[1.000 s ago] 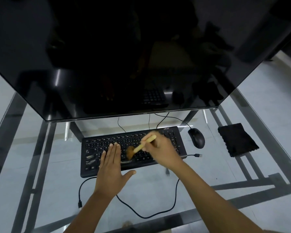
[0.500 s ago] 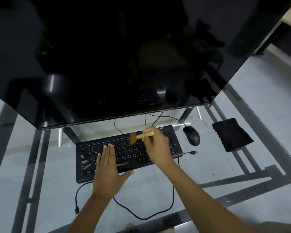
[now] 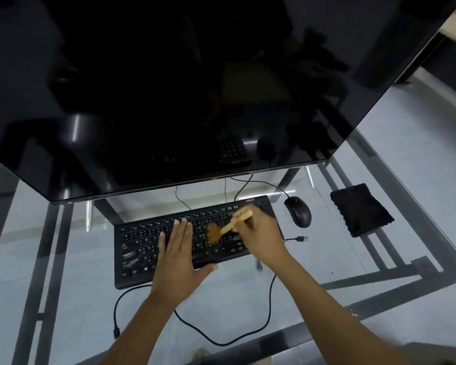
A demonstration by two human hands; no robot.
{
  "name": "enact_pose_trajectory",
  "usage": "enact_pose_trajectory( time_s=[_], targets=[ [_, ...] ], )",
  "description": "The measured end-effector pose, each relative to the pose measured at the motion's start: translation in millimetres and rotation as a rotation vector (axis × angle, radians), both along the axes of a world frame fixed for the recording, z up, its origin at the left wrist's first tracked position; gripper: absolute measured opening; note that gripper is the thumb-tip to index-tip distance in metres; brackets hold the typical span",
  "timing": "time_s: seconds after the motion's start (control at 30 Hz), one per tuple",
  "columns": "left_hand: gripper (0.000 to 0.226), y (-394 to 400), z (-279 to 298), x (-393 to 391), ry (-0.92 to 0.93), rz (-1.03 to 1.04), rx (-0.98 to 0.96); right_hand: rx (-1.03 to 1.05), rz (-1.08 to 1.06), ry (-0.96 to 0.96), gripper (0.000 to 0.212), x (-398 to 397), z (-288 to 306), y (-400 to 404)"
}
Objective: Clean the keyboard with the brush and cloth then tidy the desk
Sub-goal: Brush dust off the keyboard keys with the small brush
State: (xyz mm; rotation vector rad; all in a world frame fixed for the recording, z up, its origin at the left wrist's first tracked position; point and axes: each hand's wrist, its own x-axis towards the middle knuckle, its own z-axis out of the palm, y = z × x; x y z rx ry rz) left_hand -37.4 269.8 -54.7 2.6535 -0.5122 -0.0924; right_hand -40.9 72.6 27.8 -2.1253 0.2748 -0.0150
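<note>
Black keyboard (image 3: 195, 241) sits on the glass table (image 3: 379, 299), just near of the big dark monitor (image 3: 195, 88), angled slightly with its right end farther away. Brush (image 3: 227, 227) is over the right-centre keys: pale wooden handle tilted up to the right, orange-brown bristles down on the keys, a bit motion-blurred. Right hand (image 3: 261, 235) is closed around the handle, fingers curled, covering the keyboard's right section. Left hand (image 3: 178, 256) lies flat and open on the keyboard's middle, fingers straight and together pointing far, thumb spread to the right along the near edge; holds nothing. Black cloth (image 3: 361, 209) lies folded flat on the table to the far right, well apart from the keyboard. Black mouse (image 3: 298, 211) sits between keyboard and cloth, just beside the keyboard's far-right corner. Loose black cable (image 3: 221, 338) loops on the table near of the keyboard; a USB plug (image 3: 302, 238) lies free at the keyboard's right end.
</note>
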Motion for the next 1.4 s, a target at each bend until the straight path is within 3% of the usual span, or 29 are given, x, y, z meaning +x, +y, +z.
enact_pose_trajectory(
  time_s=[0.07,0.13,0.2,0.27,0.33,0.4,0.47,0.53,0.6,0.67,0.73,0.87,0.93,1.0,1.1,1.23,1.33,1.4],
  targets=[
    [0.109,-8.1,2.0,3.6,-0.005,-0.024,0.017,0.029,-0.110,-0.104,0.004,-0.3,4.4,-7.5],
    [0.109,-13.4,3.0,7.7,-0.004,-0.040,0.011,0.115,-0.013,-0.009,0.008,-1.1,8.2,-6.7],
    [0.109,-17.8,3.5,9.8,0.022,-0.058,0.017,-0.001,0.162,0.085,0.007,-4.9,5.2,-2.5],
    [0.110,-23.9,3.5,10.8,0.033,-0.084,0.021,-0.136,0.112,-0.022,0.003,-2.9,2.5,-6.4],
    [0.109,-29.3,3.7,10.9,0.030,-0.096,0.010,-0.108,-0.004,-0.111,0.002,1.5,4.5,-13.8],
    [0.109,-33.1,3.5,11.3,0.037,-0.107,0.006,0.016,0.062,-0.043,0.005,7.0,7.8,-15.8],
    [0.109,-35.1,1.5,10.4,0.042,-0.112,0.028,-0.053,0.166,-0.001,0.003,10.4,5.9,-12.2],
    [0.109,-37.8,0.1,9.2,0.047,-0.103,0.040,-0.164,0.061,-0.131,0.002,18.4,2.9,-14.6],
    [0.110,-40.4,-0.4,9.8,0.044,-0.091,0.037,-0.132,-0.094,-0.214,0.004,25.4,4.9,-22.5],
    [0.110,-42.2,-0.6,12.8,0.029,-0.091,0.037,-0.011,-0.088,-0.131,0.003,29.8,6.5,-29.3],
    [0.111,-44.3,-0.2,15.6,0.022,-0.104,0.044,-0.045,0.000,-0.047,0.004,28.2,8.4,-33.2],
    [0.113,-55.0,5.0,20.3,0.010,-0.128,0.048,-0.091,-0.202,-0.105,0.008,24.9,10.2,-53.4],
    [0.113,-60.2,6.1,24.0,0.005,-0.139,0.040,-0.026,-0.139,-0.034,0.005,22.6,10.5,-56.0],
    [0.113,-64.7,6.2,26.2,0.005,-0.152,0.038,-0.068,-0.095,-0.005,0.004,19.0,5.7,-56.4],
    [0.114,-74.0,6.7,25.8,0.017,-0.170,0.045,-0.223,-0.260,-0.106,0.002,16.3,9.8,-69.1],
    [0.114,-73.7,4.9,25.9,0.025,-0.161,0.083,-0.090,-0.080,0.075,0.004,13.8,14.9,-70.6],
    [0.113,-72.8,4.8,22.3,0.027,-0.156,0.085,-0.258,-0.264,-0.057,0.005,11.9,10.8,-79.4],
    [0.113,-75.5,5.7,21.3,0.026,-0.154,0.070,-0.171,-0.312,-0.068,0.005,8.7,12.4,-89.2]
  ],
)
